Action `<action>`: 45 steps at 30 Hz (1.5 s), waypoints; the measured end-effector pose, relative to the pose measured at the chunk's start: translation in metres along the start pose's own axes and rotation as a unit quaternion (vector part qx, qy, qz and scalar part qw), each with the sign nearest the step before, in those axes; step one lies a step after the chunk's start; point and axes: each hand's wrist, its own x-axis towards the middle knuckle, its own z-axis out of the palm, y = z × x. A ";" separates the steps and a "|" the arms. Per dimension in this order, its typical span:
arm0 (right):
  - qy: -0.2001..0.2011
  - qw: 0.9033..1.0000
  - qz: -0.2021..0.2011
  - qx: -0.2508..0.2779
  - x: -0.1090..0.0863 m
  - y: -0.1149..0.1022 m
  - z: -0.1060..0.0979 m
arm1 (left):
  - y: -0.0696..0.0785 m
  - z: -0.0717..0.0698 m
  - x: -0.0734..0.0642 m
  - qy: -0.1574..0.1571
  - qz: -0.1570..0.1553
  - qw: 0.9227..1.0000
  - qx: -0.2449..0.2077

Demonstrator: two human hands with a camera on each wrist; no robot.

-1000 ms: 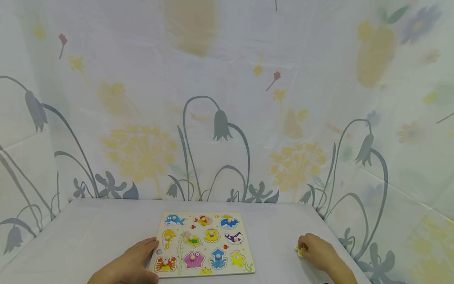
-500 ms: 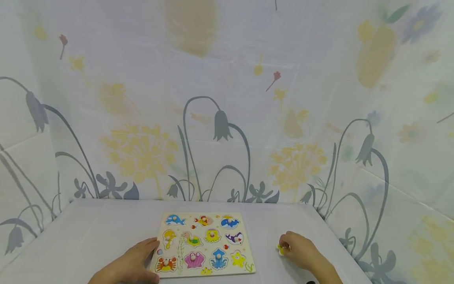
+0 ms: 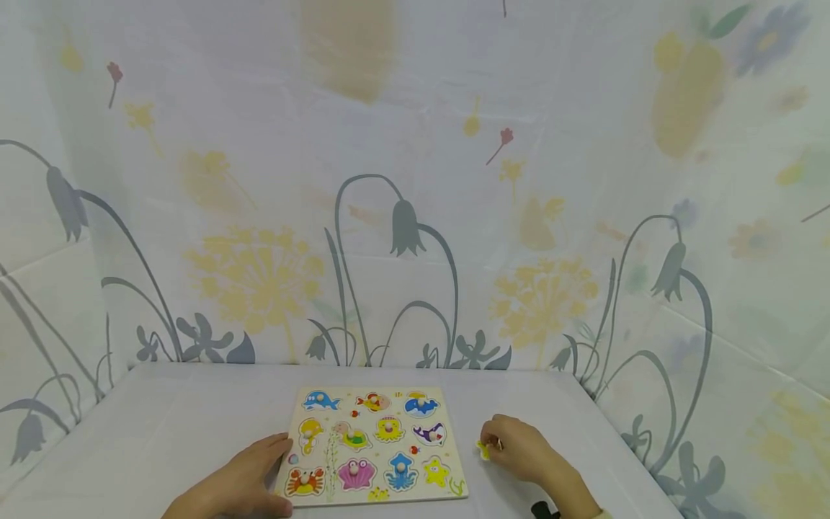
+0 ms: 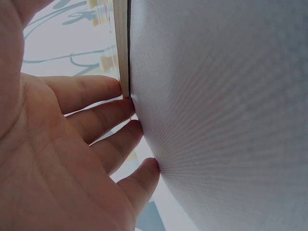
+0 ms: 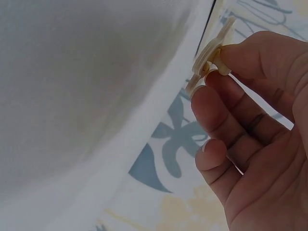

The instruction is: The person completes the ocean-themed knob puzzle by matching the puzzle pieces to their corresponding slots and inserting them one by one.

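A wooden peg puzzle board (image 3: 329, 497) with sea-animal pictures lies flat on the white table. My left hand (image 3: 236, 479) rests at its left side, fingers extended. In the left wrist view, the fingertips of my left hand (image 4: 82, 139) touch the board's edge (image 4: 122, 48) and the tabletop. Right of the board, my right hand (image 3: 521, 448) pinches a small yellow puzzle piece (image 3: 483, 450). The right wrist view shows the thin wooden piece (image 5: 211, 50) edge-on, its knob between thumb and fingers of my right hand (image 5: 260, 115). The fingers hide most of its outline.
Most animals on the board have wooden knobs, such as the crab (image 3: 305, 481) and the squid (image 3: 400, 472). The yellow starfish picture (image 3: 436, 472) at the lower right shows no knob. A flower-print curtain (image 3: 415, 288) surrounds the white table (image 3: 194, 404).
My right hand has moved left across the table toward the board, carrying the yellow puzzle piece. My left hand and the board have stayed in place.
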 end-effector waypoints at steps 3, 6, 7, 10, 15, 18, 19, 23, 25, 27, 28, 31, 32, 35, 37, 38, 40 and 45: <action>-0.007 1.000 -0.007 0.001 0.004 -0.007 0.001 | 0.000 0.000 0.000 0.000 0.001 1.000 0.000; -0.009 1.000 -0.013 0.001 0.008 -0.014 0.002 | 0.001 0.000 -0.001 0.002 -0.002 1.000 0.000; -0.009 1.000 -0.016 0.002 0.009 -0.017 0.002 | 0.002 0.000 -0.001 0.002 -0.002 1.000 0.000; -0.010 1.000 -0.028 -0.001 0.012 -0.024 0.003 | 0.003 -0.001 -0.002 0.002 -0.003 1.000 0.002; -0.016 0.999 -0.043 -0.007 0.017 -0.034 0.005 | 0.000 -0.001 -0.001 0.002 0.014 1.000 0.009; -0.028 0.999 -0.045 -0.006 0.020 -0.040 0.007 | -0.001 -0.001 0.000 0.005 0.013 1.000 0.011; -0.033 0.998 -0.046 -0.005 0.021 -0.042 0.007 | -0.001 -0.001 0.000 0.007 0.010 1.000 0.013; -0.047 0.998 -0.048 0.002 0.023 -0.051 0.009 | 0.000 -0.002 0.001 0.007 0.006 1.000 0.016; -0.049 0.998 -0.050 0.005 0.023 -0.055 0.010 | 0.001 -0.003 0.000 0.008 0.007 1.000 0.019; -0.051 0.997 -0.054 0.003 0.025 -0.059 0.011 | 0.001 -0.003 0.000 0.008 0.007 1.000 0.019; -0.051 0.997 -0.057 0.002 0.025 -0.061 0.012 | 0.002 -0.003 0.000 0.008 0.006 1.000 0.020; -0.058 0.996 -0.062 -0.006 0.027 -0.065 0.016 | 0.002 -0.002 -0.001 0.006 0.007 1.000 0.022; -0.061 0.996 -0.062 -0.008 0.028 -0.067 0.017 | 0.002 -0.002 -0.001 0.006 0.006 1.000 0.022; -0.069 0.996 -0.063 -0.011 0.029 -0.071 0.020 | 0.002 -0.002 -0.002 0.006 0.010 1.000 0.023; -0.073 0.995 -0.063 -0.015 0.029 -0.073 0.020 | 0.002 -0.002 -0.002 0.007 0.014 1.000 0.021; -0.074 0.995 -0.063 -0.017 0.029 -0.074 0.021 | 0.002 -0.002 -0.003 0.007 0.016 1.000 0.021; -0.075 0.995 -0.064 -0.021 0.029 -0.075 0.021 | 0.001 -0.002 -0.003 0.008 0.020 1.000 0.020; -0.079 0.994 -0.064 -0.030 0.029 -0.077 0.023 | 0.001 -0.001 -0.003 0.007 0.017 1.000 0.018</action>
